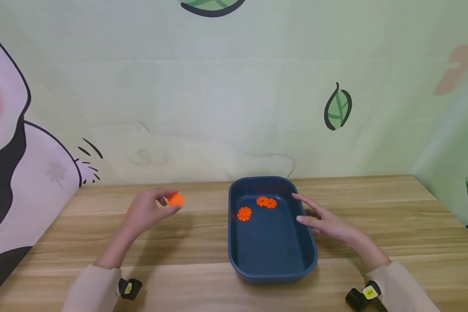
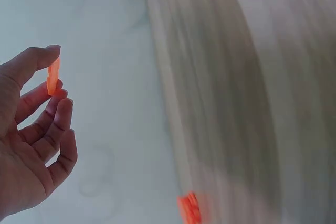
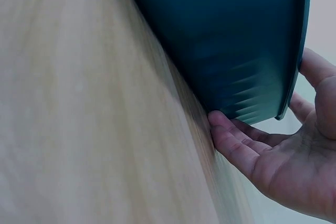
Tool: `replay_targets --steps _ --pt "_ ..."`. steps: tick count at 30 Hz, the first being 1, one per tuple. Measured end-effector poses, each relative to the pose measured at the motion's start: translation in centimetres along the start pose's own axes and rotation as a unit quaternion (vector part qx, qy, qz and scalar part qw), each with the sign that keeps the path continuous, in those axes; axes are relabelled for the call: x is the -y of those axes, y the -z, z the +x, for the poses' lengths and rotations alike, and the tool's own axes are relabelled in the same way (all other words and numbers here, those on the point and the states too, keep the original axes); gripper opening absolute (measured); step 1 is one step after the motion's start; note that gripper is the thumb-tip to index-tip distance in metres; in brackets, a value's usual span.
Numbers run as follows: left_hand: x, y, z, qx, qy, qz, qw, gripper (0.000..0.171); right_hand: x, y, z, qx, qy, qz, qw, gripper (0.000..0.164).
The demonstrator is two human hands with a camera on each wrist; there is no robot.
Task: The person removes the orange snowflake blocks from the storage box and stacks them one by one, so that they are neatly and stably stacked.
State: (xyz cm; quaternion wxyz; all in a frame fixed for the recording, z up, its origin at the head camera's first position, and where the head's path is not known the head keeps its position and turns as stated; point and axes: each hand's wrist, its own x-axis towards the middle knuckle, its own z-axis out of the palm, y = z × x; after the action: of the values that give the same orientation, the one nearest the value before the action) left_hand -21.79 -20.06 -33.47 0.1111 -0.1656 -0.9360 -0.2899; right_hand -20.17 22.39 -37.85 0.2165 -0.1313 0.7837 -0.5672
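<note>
An orange plastic snowflake disc (image 1: 176,199) is pinched between the thumb and fingers of my left hand (image 1: 150,211), above the table to the left of the bin. In the left wrist view that disc (image 2: 53,76) shows edge-on. My right hand (image 1: 333,223) holds the right side of the dark blue bin (image 1: 273,247). Its thumb and index finger lie over the rim, and the other fingers touch the outer wall (image 3: 226,40) low down in the right wrist view. Orange discs (image 1: 244,213) lie inside the bin, with more discs (image 1: 266,202) near its back.
Another orange piece (image 2: 190,208) lies on the table in the left wrist view; the left hand mostly hides it in the head view. The wooden table (image 1: 195,277) meets a pale printed cloth (image 1: 203,108) at the back.
</note>
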Motion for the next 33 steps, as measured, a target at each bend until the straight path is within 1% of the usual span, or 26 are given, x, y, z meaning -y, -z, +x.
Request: replay_targets --steps 4,9,17,21,27,33 --pt "1.5 0.7 -0.6 -0.012 0.015 0.003 0.9998 0.036 -0.1 -0.1 0.0 0.001 0.002 0.007 1.0 0.066" --pt "3.3 1.7 -1.2 -0.017 0.038 0.001 0.9991 0.038 -0.2 -0.2 0.1 0.002 0.004 0.011 1.0 0.065" --pt "6.7 2.7 -1.4 -0.006 0.103 0.002 0.9947 0.046 -0.3 0.0 0.1 0.001 0.0 0.015 1.0 0.066" --pt "8.1 2.9 -1.4 0.005 0.123 -0.001 0.9924 0.048 -0.4 0.0 0.2 -0.001 -0.003 0.019 1.0 0.066" --pt "9.3 3.1 -1.3 0.036 0.153 -0.015 0.9874 0.052 -0.5 0.1 0.3 0.0 0.0 0.017 1.0 0.066" --pt "9.9 3.1 -1.2 0.044 0.164 -0.025 0.9852 0.051 -0.5 0.2 0.3 0.001 0.0 0.016 1.0 0.066"
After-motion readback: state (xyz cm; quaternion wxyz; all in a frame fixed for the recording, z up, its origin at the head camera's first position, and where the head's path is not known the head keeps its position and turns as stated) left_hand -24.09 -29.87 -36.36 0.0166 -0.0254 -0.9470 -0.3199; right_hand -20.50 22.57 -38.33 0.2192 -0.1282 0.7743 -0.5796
